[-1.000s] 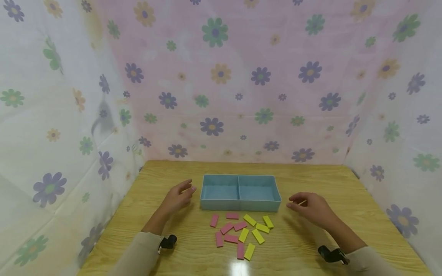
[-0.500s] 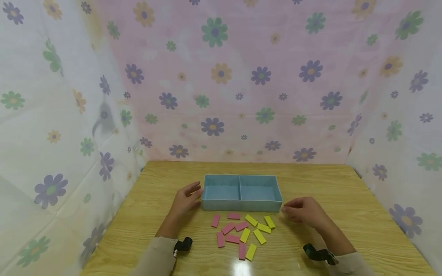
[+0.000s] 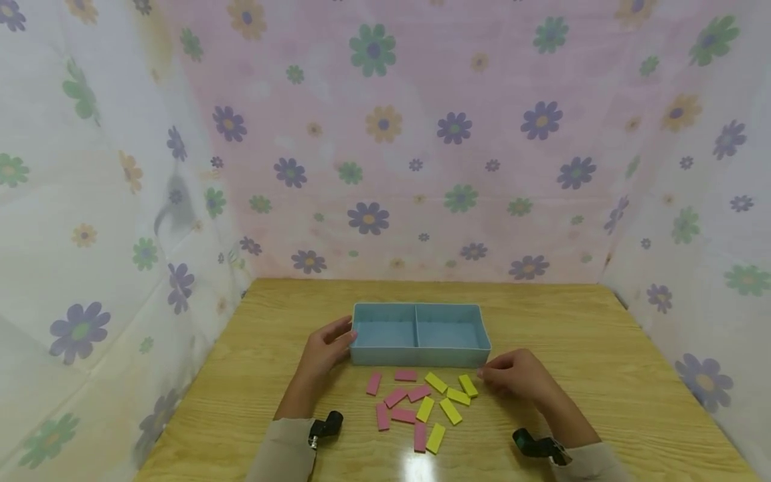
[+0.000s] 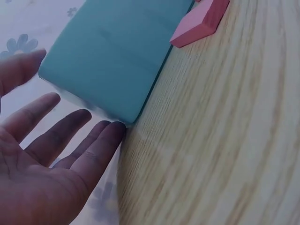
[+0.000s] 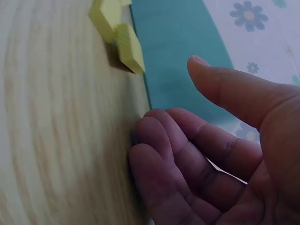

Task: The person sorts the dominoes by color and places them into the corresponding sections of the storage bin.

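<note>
A light blue two-compartment box (image 3: 391, 357) stands on the wooden table. My left hand (image 3: 324, 349) is at the box's left end. In the left wrist view its fingers are spread along that end wall, fingertips at the edges, not gripping it. My right hand (image 3: 519, 376) is by the front right corner, fingers loosely bent and holding nothing; its thumb stands apart in the right wrist view. The closest block to it is a yellow block (image 5: 130, 48). In front of the box lie several pink blocks (image 3: 382, 416) and several yellow blocks (image 3: 450, 411).
The wooden table (image 3: 241, 375) carries the box and blocks. Flower-patterned cloth (image 3: 421, 147) encloses it at the back and on both sides. Each wrist wears a small black camera; the left camera (image 3: 327, 424) sits just below the sleeve's edge.
My left hand has moved right to the box's left end. My right hand has moved left and nearer, to the front right corner. The box and blocks stay put.
</note>
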`<state>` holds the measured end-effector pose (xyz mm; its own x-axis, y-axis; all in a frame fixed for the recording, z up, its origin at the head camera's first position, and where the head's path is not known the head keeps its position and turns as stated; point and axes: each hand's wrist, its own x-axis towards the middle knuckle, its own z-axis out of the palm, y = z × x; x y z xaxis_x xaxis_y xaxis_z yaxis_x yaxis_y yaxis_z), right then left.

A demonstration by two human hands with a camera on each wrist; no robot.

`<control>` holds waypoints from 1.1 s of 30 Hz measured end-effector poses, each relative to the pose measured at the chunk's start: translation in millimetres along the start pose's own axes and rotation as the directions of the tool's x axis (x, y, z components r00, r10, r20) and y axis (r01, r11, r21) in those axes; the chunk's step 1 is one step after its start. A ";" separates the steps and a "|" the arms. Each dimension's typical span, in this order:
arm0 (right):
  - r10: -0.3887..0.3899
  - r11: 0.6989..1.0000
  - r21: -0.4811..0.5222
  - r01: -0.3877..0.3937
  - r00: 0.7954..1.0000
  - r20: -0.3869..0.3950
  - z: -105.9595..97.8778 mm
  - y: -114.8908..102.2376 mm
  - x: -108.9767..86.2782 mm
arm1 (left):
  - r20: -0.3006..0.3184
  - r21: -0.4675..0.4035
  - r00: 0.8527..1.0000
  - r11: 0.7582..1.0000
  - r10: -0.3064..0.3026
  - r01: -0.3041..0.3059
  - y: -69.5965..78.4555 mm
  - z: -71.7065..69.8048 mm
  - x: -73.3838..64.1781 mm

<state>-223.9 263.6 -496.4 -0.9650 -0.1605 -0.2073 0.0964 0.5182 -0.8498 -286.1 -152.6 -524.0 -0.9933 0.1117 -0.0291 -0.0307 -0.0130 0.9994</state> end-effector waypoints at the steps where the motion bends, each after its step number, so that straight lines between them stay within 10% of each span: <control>1: -0.002 1.000 -0.004 0.002 1.000 0.005 1.6 -0.2 0.6 | 0.000 0.005 1.000 1.000 0.006 -0.006 0.1 -0.1 -0.1; 33: 0.030 0.986 -0.163 -0.040 0.997 -0.064 31.0 -13.9 7.2 | 0.001 -0.016 0.999 0.999 0.037 -0.037 0.8 1.4 -0.8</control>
<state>-224.6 229.2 -501.0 -0.9753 -0.0906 -0.2013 0.0940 0.6546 -0.7501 -285.2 -151.3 -523.2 -0.9936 0.1124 0.0080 0.0042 -0.0334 0.9994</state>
